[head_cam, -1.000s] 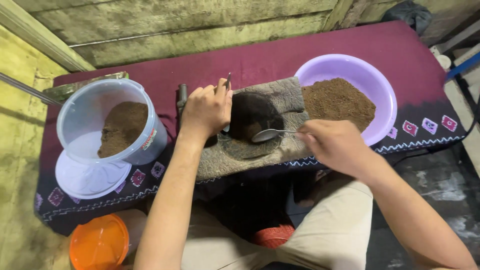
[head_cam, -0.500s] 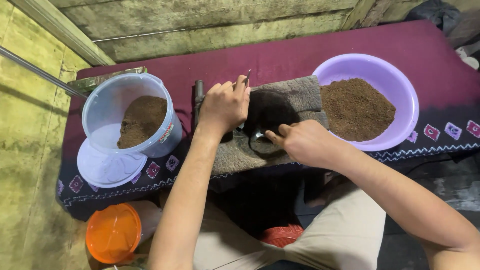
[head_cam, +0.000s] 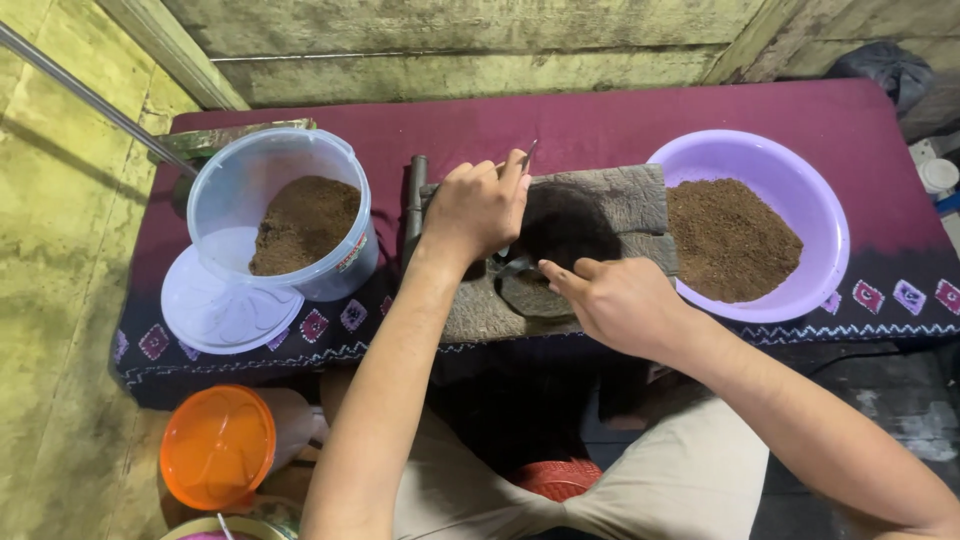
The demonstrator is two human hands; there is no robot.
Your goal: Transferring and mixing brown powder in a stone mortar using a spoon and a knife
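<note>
A grey wooden mould block [head_cam: 620, 200] with a dark round hollow [head_cam: 565, 225] lies on a maroon cloth. My left hand [head_cam: 478, 208] is shut on a thin metal tool whose tip [head_cam: 527, 155] sticks up past my fingers, at the hollow's left edge. My right hand [head_cam: 615, 300] holds a metal spoon [head_cam: 512, 265] whose bowl is pressed down at the hollow's near side, mostly hidden by both hands. A purple basin [head_cam: 820, 220] of brown powder [head_cam: 730, 238] stands right of the block. A clear plastic tub [head_cam: 240, 175] with brown powder [head_cam: 300, 222] stands to the left.
The tub's white lid [head_cam: 215, 315] lies under its near side. An orange lid [head_cam: 215, 445] rests on a container by my left knee. A wooden plank wall [head_cam: 450, 40] runs behind the table. The cloth's patterned hem [head_cam: 880, 300] hangs over the front edge.
My right hand has brought the spoon from a level hold over the block's right part leftward and down into the hollow. The camera view has shifted, so everything sits lower and further right.
</note>
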